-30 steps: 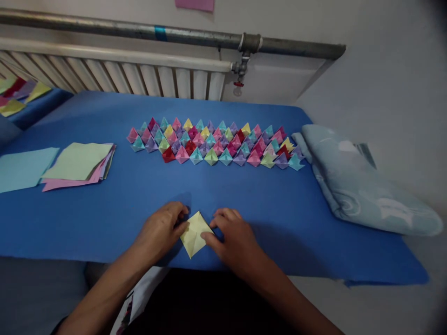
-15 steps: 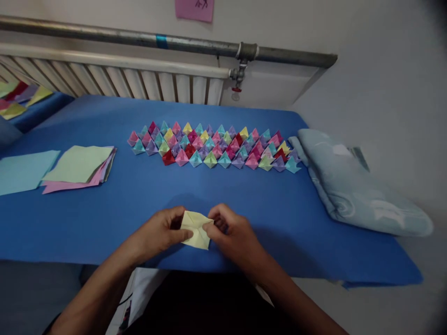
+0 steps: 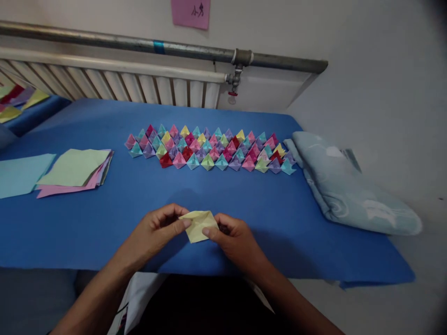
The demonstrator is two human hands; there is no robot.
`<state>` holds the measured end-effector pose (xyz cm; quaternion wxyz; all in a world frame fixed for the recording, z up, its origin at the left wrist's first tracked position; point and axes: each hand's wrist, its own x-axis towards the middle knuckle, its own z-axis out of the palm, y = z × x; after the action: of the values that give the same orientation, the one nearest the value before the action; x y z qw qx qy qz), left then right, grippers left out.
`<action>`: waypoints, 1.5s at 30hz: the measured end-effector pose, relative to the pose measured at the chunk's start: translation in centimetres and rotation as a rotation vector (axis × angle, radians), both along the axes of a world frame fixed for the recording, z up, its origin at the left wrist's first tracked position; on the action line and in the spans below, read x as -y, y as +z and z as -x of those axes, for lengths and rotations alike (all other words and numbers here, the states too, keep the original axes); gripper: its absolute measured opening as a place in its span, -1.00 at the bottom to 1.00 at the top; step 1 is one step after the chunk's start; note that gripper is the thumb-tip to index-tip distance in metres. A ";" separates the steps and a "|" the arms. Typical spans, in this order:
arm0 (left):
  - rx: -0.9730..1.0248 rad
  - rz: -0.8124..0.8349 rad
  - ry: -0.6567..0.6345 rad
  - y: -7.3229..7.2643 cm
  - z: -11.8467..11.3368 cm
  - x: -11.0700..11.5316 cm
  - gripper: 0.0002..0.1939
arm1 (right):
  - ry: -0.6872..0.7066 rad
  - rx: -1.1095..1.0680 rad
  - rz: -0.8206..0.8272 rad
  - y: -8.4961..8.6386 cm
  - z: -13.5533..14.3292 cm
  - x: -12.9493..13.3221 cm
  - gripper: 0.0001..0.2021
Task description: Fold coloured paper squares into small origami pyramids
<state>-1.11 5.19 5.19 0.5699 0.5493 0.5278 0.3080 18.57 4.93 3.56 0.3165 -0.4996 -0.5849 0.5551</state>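
Note:
A small folded sheet of pale yellow paper (image 3: pixel 200 227) is held up between both hands, above the near part of the blue-covered surface (image 3: pixel 139 195). My left hand (image 3: pixel 164 225) pinches its left edge, thumb on the front face. On the other side my right hand (image 3: pixel 232 235) grips the right edge, its thumb pressed on the front near the lower right. Fold lines run across the paper's face. The fingers behind the paper are partly hidden. Beyond the hands stand several rows of small folded paper boats (image 3: pixel 207 162) in many colours.
At the left lie a stack of coloured paper sheets (image 3: pixel 75 167) and a light blue sheet (image 3: pixel 24 174). A folded pale blue blanket (image 3: pixel 352 186) rests at the right. Behind the surface are a white radiator (image 3: pixel 132 86) and a metal pipe (image 3: pixel 195 49).
The yellow paper has been turned in the hands and its edges now lie at a different angle. My left thumb has moved up towards its upper left; my right hand has shifted slightly right.

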 end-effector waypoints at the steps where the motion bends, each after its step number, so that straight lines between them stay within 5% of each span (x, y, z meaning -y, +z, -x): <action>1: -0.064 -0.059 -0.027 0.2 0.2 -0.1 -0.77 | 0.006 0.044 -0.044 0.1 -0.1 -0.1 -0.84; 7: -0.368 -0.652 -0.103 -0.1 0.1 -0.1 -0.87 | 0.013 0.320 -0.629 0.5 -0.7 -0.7 -0.88; 10: -0.524 -0.944 -0.078 -1.4 -0.3 0.7 -0.83 | 0.061 0.502 -0.900 -0.1 -1.3 -0.7 -0.84; 13: -0.684 -1.067 -0.037 -3.1 -0.6 1.7 -0.80 | 0.118 0.658 -1.004 -1.2 -1.8 -0.1 -0.79; 17: -0.759 -1.035 -0.133 -4.5 -0.7 2.9 -0.79 | 0.206 0.753 -0.929 -2.1 -2.2 1.2 -0.79; 22: -0.745 -0.955 -0.223 -4.4 -0.3 3.6 -0.78 | 0.246 0.718 -0.829 -1.8 -2.5 2.4 -0.80; 35: -0.716 -0.808 -0.169 -4.8 0.5 2.3 -0.83 | -0.025 0.551 -0.615 -2.3 -1.8 2.4 -0.93; 45: -0.674 -0.628 -0.135 -4.3 0.2 1.0 -0.74 | -0.088 0.602 -0.601 -2.7 -1.4 2.1 -0.88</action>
<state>-1.30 4.23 0.85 0.1915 0.7978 0.5277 0.2197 19.93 2.82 0.85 0.2867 -0.5494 -0.7650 0.1752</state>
